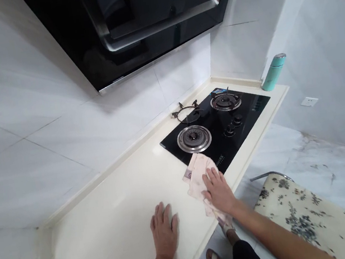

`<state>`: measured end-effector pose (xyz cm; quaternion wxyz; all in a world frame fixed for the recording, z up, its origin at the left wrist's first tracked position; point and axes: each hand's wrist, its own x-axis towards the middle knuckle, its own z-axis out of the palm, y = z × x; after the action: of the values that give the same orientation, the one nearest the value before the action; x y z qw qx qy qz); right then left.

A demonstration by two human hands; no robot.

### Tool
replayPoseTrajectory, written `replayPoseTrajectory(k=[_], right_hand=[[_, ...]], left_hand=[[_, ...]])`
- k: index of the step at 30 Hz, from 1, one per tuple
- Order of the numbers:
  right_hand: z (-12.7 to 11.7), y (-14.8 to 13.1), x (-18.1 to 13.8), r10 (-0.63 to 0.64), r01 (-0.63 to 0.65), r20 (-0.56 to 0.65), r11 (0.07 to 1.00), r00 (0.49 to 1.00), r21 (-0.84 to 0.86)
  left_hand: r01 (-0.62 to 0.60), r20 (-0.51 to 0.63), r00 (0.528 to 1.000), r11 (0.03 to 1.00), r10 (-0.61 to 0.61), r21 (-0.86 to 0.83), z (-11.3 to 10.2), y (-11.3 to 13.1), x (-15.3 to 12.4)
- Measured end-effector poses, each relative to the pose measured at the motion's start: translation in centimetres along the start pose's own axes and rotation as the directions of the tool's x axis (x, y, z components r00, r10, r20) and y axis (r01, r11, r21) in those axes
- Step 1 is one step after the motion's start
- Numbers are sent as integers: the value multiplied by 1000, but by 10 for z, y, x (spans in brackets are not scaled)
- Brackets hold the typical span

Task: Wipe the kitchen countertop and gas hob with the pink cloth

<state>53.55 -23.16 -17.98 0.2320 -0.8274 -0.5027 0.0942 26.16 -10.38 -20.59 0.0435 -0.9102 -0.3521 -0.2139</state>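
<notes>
- My right grip (pixel 216 190) spreads, unclenched, over the pink cloth (pixel 197 184), at 2 o'clock from my flat, empty left grip (pixel 164 228) on the bench (pixel 119 228).
- Probably light, limp, unbreakable: I'd gather its middle.

Kitchen corner in cool, soft light. White marble-patterned tiles (pixel 24 95) with thin dark seams cover the long wall on the left, where a glossy black range hood (pixel 78 48) hangs above a cream bench (pixel 109 229) with a raised back edge. The pale right wall (pixel 323 33) carries a white socket (pixel 309 101). At near right, a floral-covered seat (pixel 304 207) with metal parts stands on a pale, marbled floor (pixel 335 155).
</notes>
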Motion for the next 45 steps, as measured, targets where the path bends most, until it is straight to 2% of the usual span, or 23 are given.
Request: replayPoseTrajectory(k=[2, 4, 6, 8, 10, 13, 16, 18, 20, 23, 27, 30, 33, 36, 40, 42, 45], right_hand=[[13, -27, -15, -77, 80, 113, 997, 991, -19], [30, -57, -33, -196, 192, 171, 981, 966, 41], [45, -81, -45, -315, 300, 96, 943, 944, 146], [51, -86, -46, -349, 345, -21, 914, 937, 213], [44, -67, -35, -281, 298, -104, 925, 954, 234], [16, -5, -5, -85, 125, -198, 972, 977, 197], [-10, 59, 24, 84, -49, -289, 991, 954, 126], [-16, 84, 34, 160, -143, -326, 987, 932, 75], [-13, 93, 35, 186, -188, -339, 982, 922, 28], [-3, 93, 28, 166, -187, -334, 982, 928, -31], [0, 95, 24, 150, -186, -342, 980, 928, -74], [-2, 100, 24, 143, -194, -341, 973, 929, -121], [-3, 104, 23, 135, -199, -319, 964, 938, -178], [-4, 104, 21, 147, -211, -294, 957, 944, -198], [-5, 104, 18, 144, -211, -296, 955, 944, -209], [-5, 104, 17, 134, -203, -303, 956, 944, -210], [-4, 105, 15, 129, -198, -314, 960, 941, -199]], left_hand=[[26, 7, 1000, 998, -26, -57, 0, -1, -1], [49, -4, 999, 992, -49, -116, -1, 2, -2], [58, -37, 997, 985, -65, -162, -5, 12, -3], [34, -56, 997, 981, -46, -191, -11, 29, -6], [-23, -18, 1000, 979, 20, -202, -17, 50, -9], [-68, 118, 989, 984, 88, -163, -19, 73, -16], [13, 273, 962, 992, 22, -125, -12, 83, -21], [74, 379, 925, 985, -10, -154, -5, 88, -20], [121, 465, 885, 972, -14, -201, -1, 99, -16], [166, 544, 839, 942, 20, -290, 0, 130, 1], [67, 564, 795, 892, 223, -447, -4, 176, 31], [32, 559, 785, 885, 266, -465, -8, 190, 40], [25, 540, 804, 894, 248, -447, -15, 179, 27], [-26, 498, 835, 922, 233, -387, -22, 147, -10], [-22, 431, 897, 986, 92, -165, -45, 84, -94], [4, 379, 925, 1000, -6, 7, -67, 46, -141], [8, 320, 945, 986, -63, 169, -111, -13, -202]])
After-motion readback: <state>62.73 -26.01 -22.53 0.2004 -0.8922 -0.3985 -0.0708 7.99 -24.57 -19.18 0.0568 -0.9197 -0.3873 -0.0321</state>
